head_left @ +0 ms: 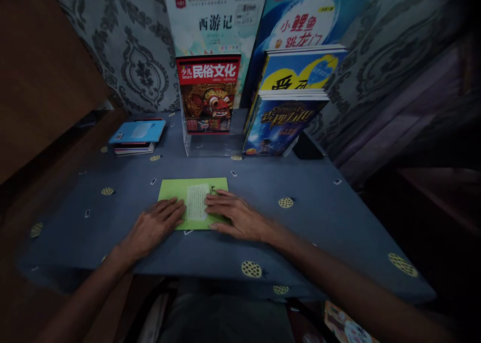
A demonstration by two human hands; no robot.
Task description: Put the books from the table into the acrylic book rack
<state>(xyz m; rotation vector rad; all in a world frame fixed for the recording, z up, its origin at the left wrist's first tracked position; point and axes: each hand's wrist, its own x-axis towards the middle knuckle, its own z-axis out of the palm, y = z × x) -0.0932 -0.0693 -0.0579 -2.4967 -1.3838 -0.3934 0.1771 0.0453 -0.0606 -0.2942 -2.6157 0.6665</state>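
A thin green book (173, 188) lies closed and flat near the front of the table, with a pale block of printed text on its cover. My left hand (157, 223) rests on its lower left part, fingers stretched out over the cover. On the right side of the same book lies my right hand (235, 213), its fingers flat and partly over the text block. Neither hand is wrapped around anything.
A blue patterned cloth (124, 222) covers the table. Behind the book, a clear stand (214, 146) holds a red-topped book (209, 95). Several upright books, a dark blue one (280, 127) in front, stand right of it. A small stack of books (138, 132) lies at the back left.
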